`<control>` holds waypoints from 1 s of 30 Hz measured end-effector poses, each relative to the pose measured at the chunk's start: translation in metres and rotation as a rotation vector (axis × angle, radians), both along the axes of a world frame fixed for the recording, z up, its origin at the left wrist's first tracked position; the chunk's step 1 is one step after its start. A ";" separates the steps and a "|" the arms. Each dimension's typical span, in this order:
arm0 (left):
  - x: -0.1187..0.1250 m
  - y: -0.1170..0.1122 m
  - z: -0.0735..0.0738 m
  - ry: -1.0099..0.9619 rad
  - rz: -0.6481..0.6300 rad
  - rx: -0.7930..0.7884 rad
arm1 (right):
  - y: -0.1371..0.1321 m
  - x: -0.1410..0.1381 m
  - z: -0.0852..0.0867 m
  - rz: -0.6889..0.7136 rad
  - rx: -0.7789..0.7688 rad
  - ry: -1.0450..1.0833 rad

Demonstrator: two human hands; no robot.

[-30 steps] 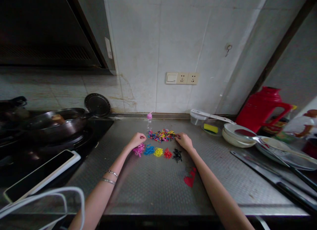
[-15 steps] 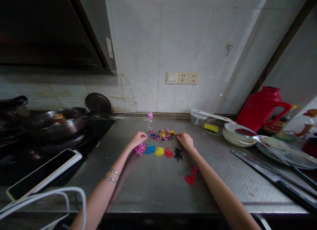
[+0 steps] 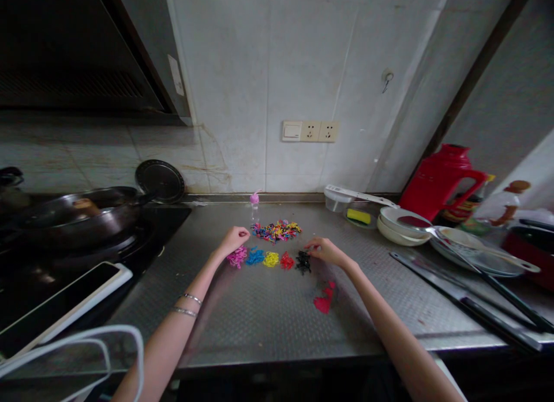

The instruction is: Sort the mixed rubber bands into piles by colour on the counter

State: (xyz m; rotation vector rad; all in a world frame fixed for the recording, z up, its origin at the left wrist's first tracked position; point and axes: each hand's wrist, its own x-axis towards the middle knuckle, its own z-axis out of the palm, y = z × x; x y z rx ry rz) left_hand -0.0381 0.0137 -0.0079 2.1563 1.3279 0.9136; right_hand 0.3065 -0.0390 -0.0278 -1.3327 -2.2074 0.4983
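Note:
A mixed heap of small coloured rubber bands (image 3: 276, 230) lies on the steel counter (image 3: 268, 315). In front of it sit sorted little piles: pink (image 3: 237, 256), blue (image 3: 255, 256), yellow (image 3: 270, 259), red (image 3: 286, 260) and black (image 3: 303, 262). My left hand (image 3: 232, 240) rests closed just above the pink pile, beside the heap's left end. My right hand (image 3: 326, 251) is pinched right beside the black pile; what it pinches is too small to make out. A red scrap (image 3: 322, 301) lies nearer me.
A wok (image 3: 73, 214) and a round lid (image 3: 160, 181) sit on the stove at left, with a phone (image 3: 56, 310) near its front. At right are stacked bowls (image 3: 400, 224), a red jug (image 3: 437, 180), a sponge (image 3: 358, 216) and long utensils (image 3: 471, 301).
My right hand has moved from the right end of the mixed heap down to the black pile. My left hand has stayed by the pink pile. The view has shifted slightly.

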 end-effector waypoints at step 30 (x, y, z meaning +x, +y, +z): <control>0.088 -0.002 -0.022 0.286 0.032 -0.014 | 0.007 0.011 -0.027 -0.247 -0.148 0.331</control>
